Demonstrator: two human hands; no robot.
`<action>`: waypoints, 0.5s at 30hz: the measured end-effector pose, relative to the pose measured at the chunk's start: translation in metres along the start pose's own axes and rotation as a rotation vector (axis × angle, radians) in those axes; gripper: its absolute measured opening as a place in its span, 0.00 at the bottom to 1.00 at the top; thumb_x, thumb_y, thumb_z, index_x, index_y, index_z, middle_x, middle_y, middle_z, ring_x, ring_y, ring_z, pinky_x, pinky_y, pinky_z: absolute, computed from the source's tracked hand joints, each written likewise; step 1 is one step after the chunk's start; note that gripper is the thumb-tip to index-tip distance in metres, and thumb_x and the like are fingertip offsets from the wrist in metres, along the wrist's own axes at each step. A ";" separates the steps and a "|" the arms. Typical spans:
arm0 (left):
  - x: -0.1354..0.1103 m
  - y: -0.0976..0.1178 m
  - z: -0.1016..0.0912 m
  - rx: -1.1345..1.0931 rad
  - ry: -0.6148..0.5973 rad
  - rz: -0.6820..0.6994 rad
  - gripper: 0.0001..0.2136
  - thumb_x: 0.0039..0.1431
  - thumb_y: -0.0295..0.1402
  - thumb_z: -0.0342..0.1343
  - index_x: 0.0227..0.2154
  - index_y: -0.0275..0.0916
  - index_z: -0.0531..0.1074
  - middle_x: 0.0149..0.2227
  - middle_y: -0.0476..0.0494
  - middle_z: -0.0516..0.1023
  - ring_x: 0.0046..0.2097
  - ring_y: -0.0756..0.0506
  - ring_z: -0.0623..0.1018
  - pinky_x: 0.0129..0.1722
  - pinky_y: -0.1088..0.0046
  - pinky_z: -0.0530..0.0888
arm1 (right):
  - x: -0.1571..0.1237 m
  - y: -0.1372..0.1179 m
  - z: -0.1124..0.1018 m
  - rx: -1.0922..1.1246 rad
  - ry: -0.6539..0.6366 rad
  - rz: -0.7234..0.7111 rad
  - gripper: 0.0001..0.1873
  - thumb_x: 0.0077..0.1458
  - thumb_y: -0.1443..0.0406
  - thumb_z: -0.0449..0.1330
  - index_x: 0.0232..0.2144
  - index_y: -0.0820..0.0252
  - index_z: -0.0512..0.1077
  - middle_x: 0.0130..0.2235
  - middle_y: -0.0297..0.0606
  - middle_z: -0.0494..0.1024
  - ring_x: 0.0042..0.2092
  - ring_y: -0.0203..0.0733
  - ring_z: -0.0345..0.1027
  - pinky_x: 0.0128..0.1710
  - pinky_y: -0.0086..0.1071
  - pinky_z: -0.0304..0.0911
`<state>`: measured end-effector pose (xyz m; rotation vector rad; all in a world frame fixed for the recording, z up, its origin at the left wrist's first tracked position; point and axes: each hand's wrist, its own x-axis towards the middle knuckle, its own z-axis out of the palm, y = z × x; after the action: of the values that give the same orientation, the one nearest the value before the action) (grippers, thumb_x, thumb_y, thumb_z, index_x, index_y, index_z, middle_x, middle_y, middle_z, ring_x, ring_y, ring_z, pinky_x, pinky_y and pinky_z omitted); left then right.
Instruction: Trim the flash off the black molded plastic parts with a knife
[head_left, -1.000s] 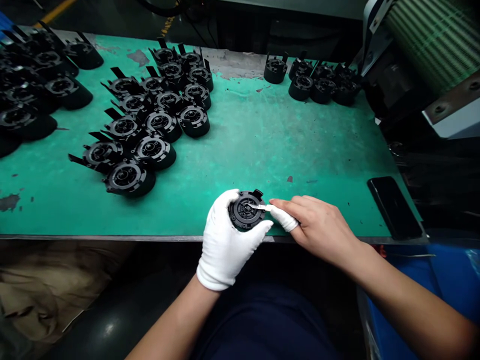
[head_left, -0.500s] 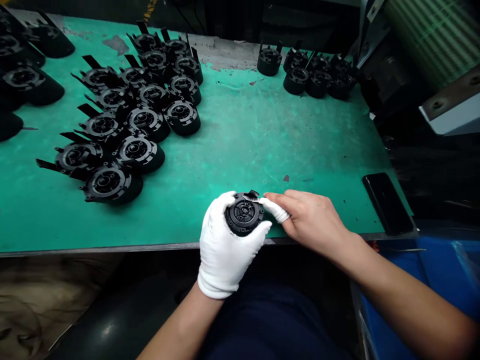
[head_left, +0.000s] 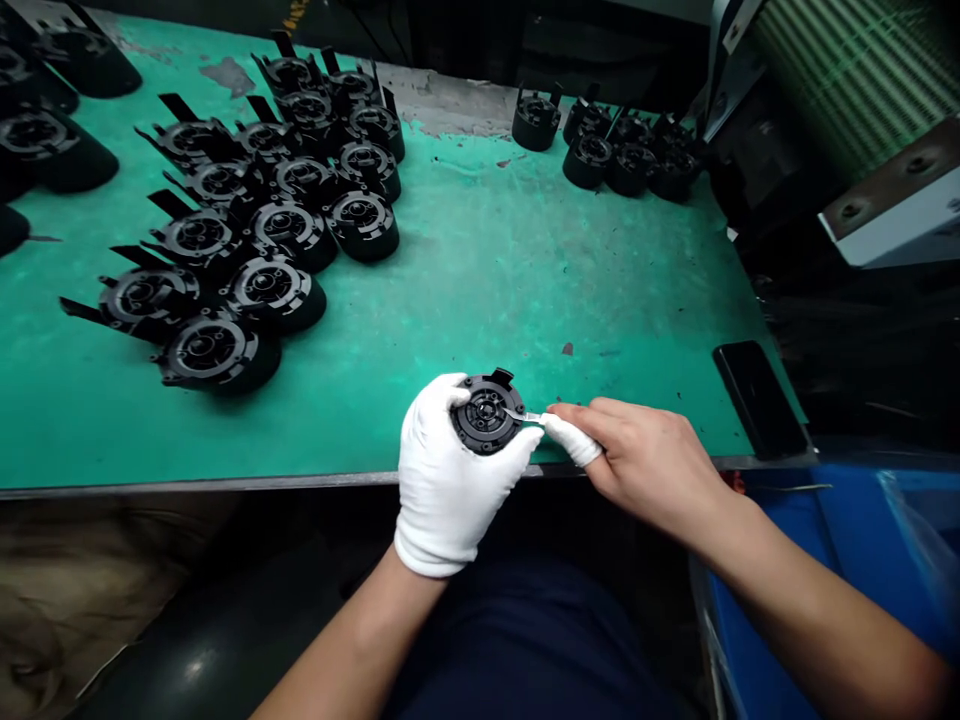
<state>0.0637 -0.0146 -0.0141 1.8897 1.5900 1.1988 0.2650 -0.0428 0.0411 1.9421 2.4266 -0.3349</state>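
My left hand (head_left: pixel 446 480), in a white glove, is wrapped round a round black plastic part (head_left: pixel 486 410) held at the front edge of the green table (head_left: pixel 495 270). My right hand (head_left: pixel 645 455) is bare except for a white cot on the thumb. It pinches a small thin blade (head_left: pixel 523 415) whose tip rests on the face of the part.
Several matching black round parts (head_left: pixel 247 220) lie grouped at the left centre, more at the far left (head_left: pixel 45 150) and at the back right (head_left: pixel 615 150). A black phone (head_left: pixel 757 398) lies at the table's right edge. A blue bin (head_left: pixel 840 560) stands lower right, a machine (head_left: pixel 847 100) upper right.
The blade tip has come back from the part's rim onto its face. My left hand has turned the part slightly. The view has shifted a little to the right.
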 end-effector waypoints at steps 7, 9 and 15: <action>0.004 -0.002 -0.011 0.003 -0.074 0.002 0.33 0.47 0.45 0.70 0.52 0.39 0.65 0.54 0.36 0.74 0.56 0.37 0.76 0.59 0.56 0.72 | 0.001 0.011 -0.005 0.216 0.065 -0.030 0.18 0.68 0.61 0.51 0.54 0.49 0.75 0.45 0.36 0.82 0.43 0.41 0.76 0.41 0.32 0.65; 0.013 -0.006 -0.023 0.006 -0.187 0.003 0.34 0.47 0.45 0.70 0.55 0.40 0.65 0.56 0.37 0.74 0.57 0.38 0.76 0.61 0.58 0.72 | 0.006 0.018 -0.007 0.205 0.021 -0.089 0.17 0.68 0.59 0.52 0.54 0.48 0.75 0.44 0.35 0.82 0.42 0.41 0.76 0.40 0.32 0.65; 0.046 -0.022 -0.050 -0.008 -0.514 0.021 0.39 0.48 0.48 0.69 0.62 0.45 0.61 0.62 0.42 0.70 0.62 0.38 0.72 0.64 0.59 0.69 | 0.033 0.027 -0.015 0.109 -0.092 -0.275 0.19 0.70 0.57 0.50 0.56 0.48 0.74 0.39 0.36 0.81 0.39 0.39 0.74 0.34 0.31 0.60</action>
<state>0.0098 0.0238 0.0134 2.0024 1.2811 0.6441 0.2857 -0.0027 0.0464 1.5850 2.6662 -0.5603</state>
